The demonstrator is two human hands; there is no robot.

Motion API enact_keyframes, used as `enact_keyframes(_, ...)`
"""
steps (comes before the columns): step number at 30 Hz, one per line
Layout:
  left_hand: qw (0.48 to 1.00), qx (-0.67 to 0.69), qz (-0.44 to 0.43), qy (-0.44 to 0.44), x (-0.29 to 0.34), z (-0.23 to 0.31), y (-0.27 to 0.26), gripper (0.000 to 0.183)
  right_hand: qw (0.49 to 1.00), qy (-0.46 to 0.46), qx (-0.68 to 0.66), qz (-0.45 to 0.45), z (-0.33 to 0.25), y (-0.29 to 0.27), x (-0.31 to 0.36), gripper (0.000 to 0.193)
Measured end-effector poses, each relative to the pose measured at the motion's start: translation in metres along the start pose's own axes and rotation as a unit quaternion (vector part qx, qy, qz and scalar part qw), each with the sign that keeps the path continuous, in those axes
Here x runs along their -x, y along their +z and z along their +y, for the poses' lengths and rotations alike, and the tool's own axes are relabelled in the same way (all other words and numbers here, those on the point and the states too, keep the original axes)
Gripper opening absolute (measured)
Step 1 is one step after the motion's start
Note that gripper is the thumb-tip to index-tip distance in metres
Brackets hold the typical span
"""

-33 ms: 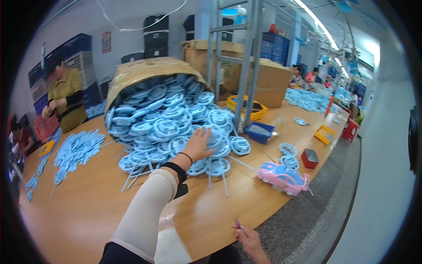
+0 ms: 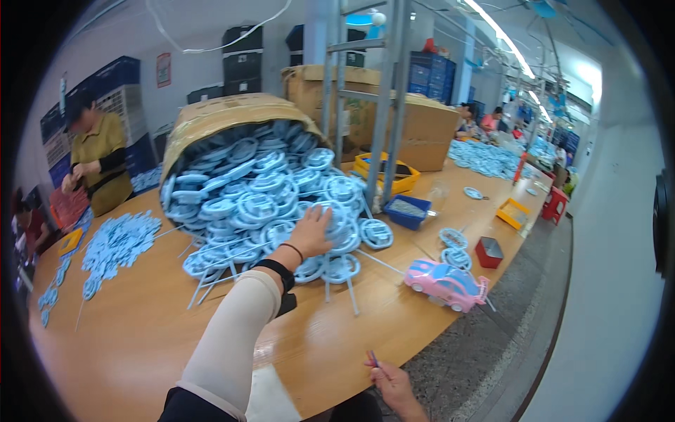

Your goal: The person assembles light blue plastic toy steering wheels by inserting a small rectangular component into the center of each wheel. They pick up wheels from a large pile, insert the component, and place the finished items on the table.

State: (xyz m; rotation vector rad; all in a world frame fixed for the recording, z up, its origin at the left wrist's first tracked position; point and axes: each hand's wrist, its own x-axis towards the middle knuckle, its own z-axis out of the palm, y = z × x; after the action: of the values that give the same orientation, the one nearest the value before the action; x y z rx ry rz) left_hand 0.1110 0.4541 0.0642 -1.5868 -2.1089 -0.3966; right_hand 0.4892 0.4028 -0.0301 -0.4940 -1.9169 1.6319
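Over the middle of the surface [image 2: 169,337], the left hand [image 2: 311,231] rests spread on blue rings [image 2: 258,207], none lifted yet; nearer, the right hand [image 2: 394,385] pinches a slim tool [image 2: 373,359]. Most rings, seemingly unhandled, spill from the box [image 2: 239,107] beyond; some lie apart, right.

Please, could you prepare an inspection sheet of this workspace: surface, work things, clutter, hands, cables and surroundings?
Surface: wooden table, with a white sheet at its near edge.
Work things: round blue parts, spilling in a large heap from a cardboard box tipped on its side.
Clutter: pink and blue toy car, red box and blue tray, all to the right of the heap.
Hands: left hand rests on the heap, grip unclear; right hand holds a small thin object, kind unclear.
Cables: white cable hanging in a loop, upper left.
Surroundings: metal frame beside the box; another person at the left; red stool at the right.
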Motion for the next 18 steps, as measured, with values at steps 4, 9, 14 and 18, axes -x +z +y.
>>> enact_keyframes(4,0.996,0.007,-0.084,-0.030,-0.002,-0.002,0.007,0.060,0.998,-0.033,0.061,0.003,-0.007,-0.006,0.001,0.028)
enact_keyframes(9,0.997,0.011,0.063,0.034,0.017,-0.010,-0.004,0.034,0.995,-0.045,0.082,0.021,-0.013,-0.006,0.001,0.027)
enact_keyframes(14,0.976,0.191,0.075,-0.074,0.070,0.034,-0.098,0.019,1.000,0.008,0.026,0.007,-0.026,-0.002,0.014,0.016)
enact_keyframes(18,0.861,0.486,-0.147,-0.031,0.158,0.069,-0.144,0.026,0.995,-0.082,-0.022,-0.052,-0.048,0.005,0.015,0.016)
